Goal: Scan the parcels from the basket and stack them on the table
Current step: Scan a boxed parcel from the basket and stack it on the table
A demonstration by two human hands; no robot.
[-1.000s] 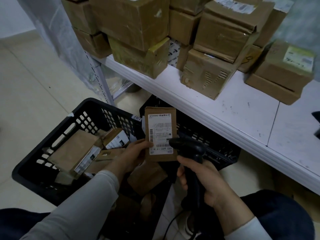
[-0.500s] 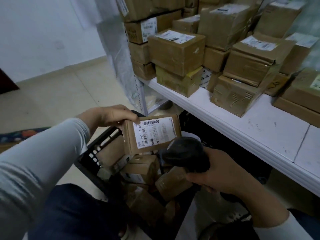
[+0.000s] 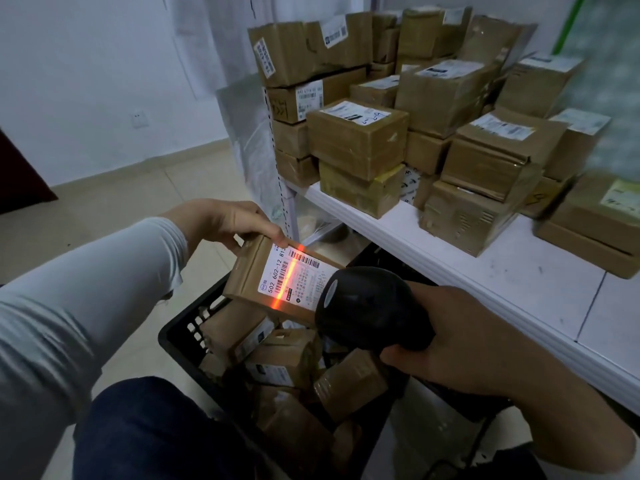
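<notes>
My left hand (image 3: 221, 223) grips the far end of a small brown parcel (image 3: 249, 275), held above the black basket (image 3: 180, 336) with its white label facing up. A red-orange scan line crosses the label's barcode. My right hand (image 3: 464, 344) grips a black handheld scanner (image 3: 370, 308), whose head points at the label from close on the right. Several brown parcels (image 3: 294, 358) lie loose in the basket below. Many taped cardboard parcels (image 3: 356, 140) are stacked on the white table (image 3: 502, 282) at the right.
The table's front edge runs diagonally just right of the basket. A white metal leg (image 3: 289, 216) and plastic sheeting stand at the table's left end. My blue-trousered knee (image 3: 156, 431) is at the bottom. Pale tiled floor (image 3: 104, 216) spreads to the left.
My left hand lifted the parcel out of the basket and turned it label-up, lengthwise. The scanner came close beside it and a red scan line now lies on the label. The view tilted up.
</notes>
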